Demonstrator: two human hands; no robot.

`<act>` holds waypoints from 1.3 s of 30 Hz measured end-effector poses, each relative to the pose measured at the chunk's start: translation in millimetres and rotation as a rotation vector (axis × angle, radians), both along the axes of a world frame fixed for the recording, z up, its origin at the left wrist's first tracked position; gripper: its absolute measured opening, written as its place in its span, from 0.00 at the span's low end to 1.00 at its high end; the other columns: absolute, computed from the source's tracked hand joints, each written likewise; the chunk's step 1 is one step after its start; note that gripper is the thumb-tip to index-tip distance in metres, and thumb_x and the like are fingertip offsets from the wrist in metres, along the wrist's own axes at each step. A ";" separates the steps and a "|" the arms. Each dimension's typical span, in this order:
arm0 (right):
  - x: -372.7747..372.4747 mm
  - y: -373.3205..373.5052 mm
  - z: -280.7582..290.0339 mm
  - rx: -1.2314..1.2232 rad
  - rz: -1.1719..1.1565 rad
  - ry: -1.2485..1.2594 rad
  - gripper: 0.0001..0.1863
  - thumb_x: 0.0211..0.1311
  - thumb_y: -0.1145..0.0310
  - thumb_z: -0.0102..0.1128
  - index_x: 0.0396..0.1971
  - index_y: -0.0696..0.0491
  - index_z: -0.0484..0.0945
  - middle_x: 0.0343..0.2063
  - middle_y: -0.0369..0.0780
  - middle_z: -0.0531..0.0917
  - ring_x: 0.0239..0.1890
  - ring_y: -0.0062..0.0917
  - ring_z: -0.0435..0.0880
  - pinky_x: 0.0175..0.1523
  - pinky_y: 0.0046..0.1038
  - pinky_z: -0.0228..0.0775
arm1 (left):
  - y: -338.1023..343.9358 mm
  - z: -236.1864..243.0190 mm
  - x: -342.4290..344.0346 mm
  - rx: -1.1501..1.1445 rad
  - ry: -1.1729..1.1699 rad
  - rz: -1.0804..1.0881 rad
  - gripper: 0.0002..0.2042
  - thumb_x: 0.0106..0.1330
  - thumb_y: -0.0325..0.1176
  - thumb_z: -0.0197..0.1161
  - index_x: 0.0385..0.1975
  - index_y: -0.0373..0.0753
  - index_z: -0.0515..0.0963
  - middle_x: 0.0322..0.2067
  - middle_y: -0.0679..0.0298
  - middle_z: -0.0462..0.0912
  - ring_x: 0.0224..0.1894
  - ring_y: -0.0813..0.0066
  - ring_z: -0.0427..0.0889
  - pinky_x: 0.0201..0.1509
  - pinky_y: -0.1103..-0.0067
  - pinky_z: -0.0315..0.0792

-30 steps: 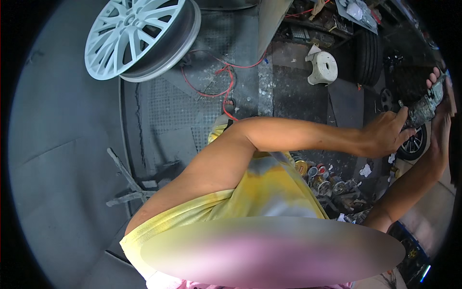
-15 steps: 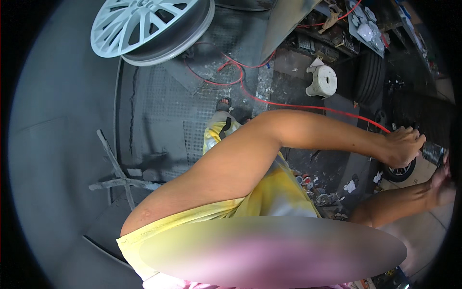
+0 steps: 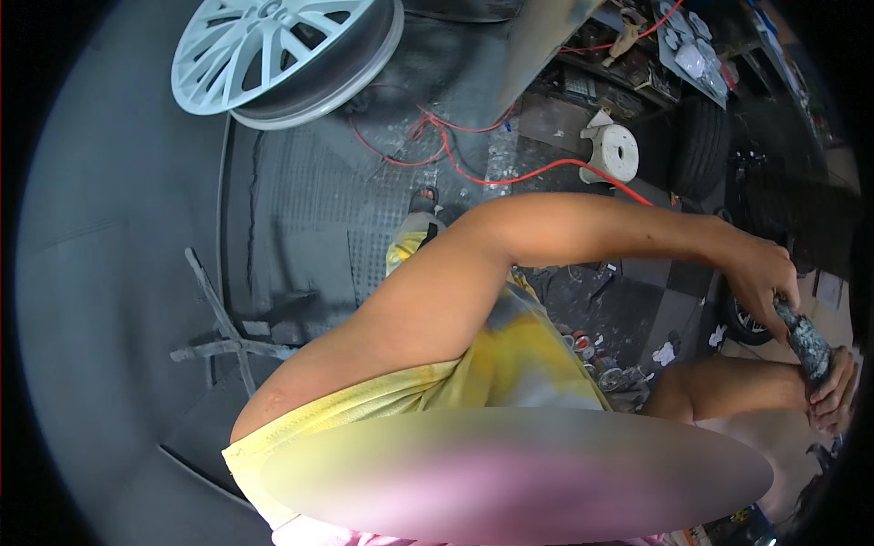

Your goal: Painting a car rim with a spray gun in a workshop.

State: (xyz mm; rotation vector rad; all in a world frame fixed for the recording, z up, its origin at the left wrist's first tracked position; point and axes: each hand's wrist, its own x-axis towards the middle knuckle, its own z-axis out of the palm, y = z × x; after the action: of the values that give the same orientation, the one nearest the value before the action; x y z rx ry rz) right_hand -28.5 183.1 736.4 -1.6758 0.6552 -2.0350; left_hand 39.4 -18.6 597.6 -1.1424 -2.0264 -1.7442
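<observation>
Our left hand (image 3: 763, 278) pinches the upper end of a mottled grey piece (image 3: 808, 346) and our right hand (image 3: 833, 396) curls round its lower end, out at the far right above the floor. We judge the step in hand to be handling it between both hands, and the next move to call for a steady grip at each end. Beyond it we see a hose (image 3: 555, 166) passing behind our left forearm, a stool (image 3: 612, 153) and, upper left, a pale wheel (image 3: 266, 56).

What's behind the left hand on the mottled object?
Part of a black-tyred wheel shows beside the left hand; whatever the hand covers, including the wheel's hidden portion, can't be seen.
</observation>
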 end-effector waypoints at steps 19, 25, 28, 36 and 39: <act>-8.9 -56.3 -144.4 0.554 -0.703 -0.509 0.31 0.75 0.53 0.42 0.68 0.60 0.64 0.63 0.47 0.69 0.64 0.36 0.68 0.72 0.36 0.57 | -37.0 -11.1 62.7 0.237 -0.025 0.453 0.12 0.58 0.36 0.68 0.29 0.31 0.85 0.21 0.45 0.81 0.24 0.49 0.84 0.30 0.65 0.75; 28.3 -62.8 -108.7 0.439 -1.034 -0.422 0.37 0.75 0.51 0.41 0.70 0.68 0.57 0.64 0.57 0.70 0.68 0.51 0.70 0.73 0.53 0.61 | -30.6 -23.1 86.3 0.233 -0.081 0.752 0.13 0.64 0.33 0.68 0.31 0.28 0.74 0.25 0.44 0.82 0.28 0.39 0.82 0.31 0.56 0.75; 20.8 -72.0 -83.7 0.445 -1.063 -0.366 0.33 0.77 0.55 0.41 0.67 0.70 0.60 0.63 0.59 0.71 0.67 0.52 0.70 0.73 0.51 0.62 | -13.7 -32.5 89.6 0.325 -0.088 0.812 0.13 0.67 0.34 0.66 0.34 0.29 0.73 0.26 0.44 0.80 0.28 0.38 0.82 0.30 0.55 0.73; -54.9 -78.4 -70.7 0.670 -0.958 -0.446 0.23 0.73 0.71 0.59 0.62 0.67 0.68 0.52 0.47 0.77 0.57 0.34 0.79 0.71 0.38 0.69 | 18.1 -63.3 89.2 0.339 -0.120 0.821 0.13 0.71 0.33 0.61 0.42 0.28 0.69 0.35 0.43 0.75 0.31 0.37 0.81 0.30 0.54 0.72; -55.0 -88.1 -62.5 0.706 -0.739 -0.341 0.22 0.74 0.72 0.60 0.63 0.63 0.69 0.41 0.40 0.75 0.40 0.22 0.75 0.48 0.25 0.72 | 28.0 -70.8 87.5 0.355 -0.144 0.739 0.15 0.72 0.33 0.61 0.47 0.27 0.67 0.40 0.42 0.74 0.34 0.37 0.81 0.33 0.54 0.73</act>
State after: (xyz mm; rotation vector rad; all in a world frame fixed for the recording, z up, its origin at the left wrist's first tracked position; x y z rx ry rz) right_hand -83.4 95.0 673.9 -0.6971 1.7858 -2.0561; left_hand 126.9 9.3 526.8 -0.1216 -1.7668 -1.6917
